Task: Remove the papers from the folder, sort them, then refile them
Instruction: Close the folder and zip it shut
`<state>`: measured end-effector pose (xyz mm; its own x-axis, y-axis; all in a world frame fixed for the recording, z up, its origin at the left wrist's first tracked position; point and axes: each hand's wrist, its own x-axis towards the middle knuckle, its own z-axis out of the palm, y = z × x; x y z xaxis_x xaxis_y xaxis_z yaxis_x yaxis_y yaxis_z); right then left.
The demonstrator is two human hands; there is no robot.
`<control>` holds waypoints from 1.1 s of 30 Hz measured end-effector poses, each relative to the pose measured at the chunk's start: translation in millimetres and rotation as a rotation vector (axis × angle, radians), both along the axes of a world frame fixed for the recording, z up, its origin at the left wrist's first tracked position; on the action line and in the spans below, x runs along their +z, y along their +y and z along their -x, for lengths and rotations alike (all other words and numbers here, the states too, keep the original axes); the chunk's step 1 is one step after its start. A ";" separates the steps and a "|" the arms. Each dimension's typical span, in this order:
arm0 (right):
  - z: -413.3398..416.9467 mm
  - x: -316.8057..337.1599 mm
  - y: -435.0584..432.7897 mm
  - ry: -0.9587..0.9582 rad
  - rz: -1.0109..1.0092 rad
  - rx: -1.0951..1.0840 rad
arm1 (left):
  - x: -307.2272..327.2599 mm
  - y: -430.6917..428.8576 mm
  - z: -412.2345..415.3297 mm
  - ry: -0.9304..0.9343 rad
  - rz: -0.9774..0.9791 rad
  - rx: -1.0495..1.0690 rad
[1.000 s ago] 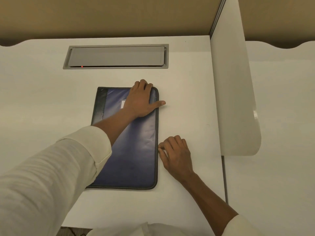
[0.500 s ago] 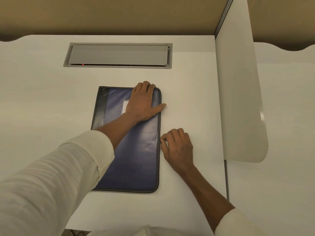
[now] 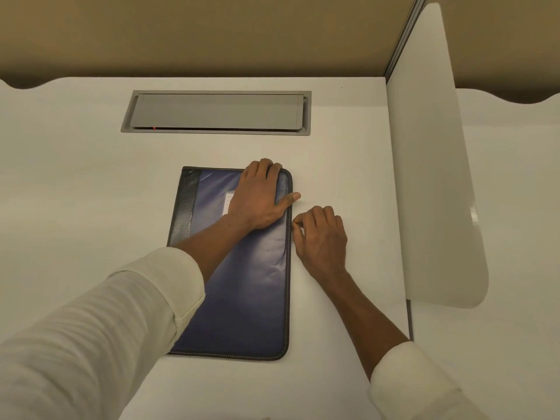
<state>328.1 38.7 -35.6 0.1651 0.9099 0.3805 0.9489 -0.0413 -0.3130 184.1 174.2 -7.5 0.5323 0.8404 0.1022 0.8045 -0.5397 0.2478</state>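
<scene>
No legible text. One small white label (image 3: 228,204) sits on the folder (image 3: 242,283) cover, partly under the left hand (image 3: 260,195); its faint lines, possibly print, are too small to read.

**Tabletop and what it carries**

White tabletop (image 3: 75,192) with a blue folder (image 3: 242,298) lying flat at its centre, the folder's black strip to the left. A grey hatch (image 3: 216,112) is set into the far surface. A white divider panel (image 3: 433,177) stands along the right edge.
</scene>
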 end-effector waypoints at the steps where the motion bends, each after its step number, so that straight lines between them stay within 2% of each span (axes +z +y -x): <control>1: -0.5 -1.0 4.8 -0.001 0.000 -0.007 | 0.2 0.4 0.1 0.003 -0.002 -0.002; 7: -3.3 -4.2 21.2 0.025 0.026 -0.017 | 0.4 2.4 0.5 0.019 0.002 -0.003; 16: -9.0 0.9 9.9 0.126 0.048 0.114 | -8.7 -1.0 -0.9 0.003 0.030 0.034; 23: -7.6 2.3 20.4 0.075 0.013 0.040 | -2.0 -0.3 -5.5 -0.029 0.080 0.064; 33: -23.7 0.4 72.6 0.059 -0.024 0.008 | 11.0 8.7 -7.8 0.029 0.046 0.037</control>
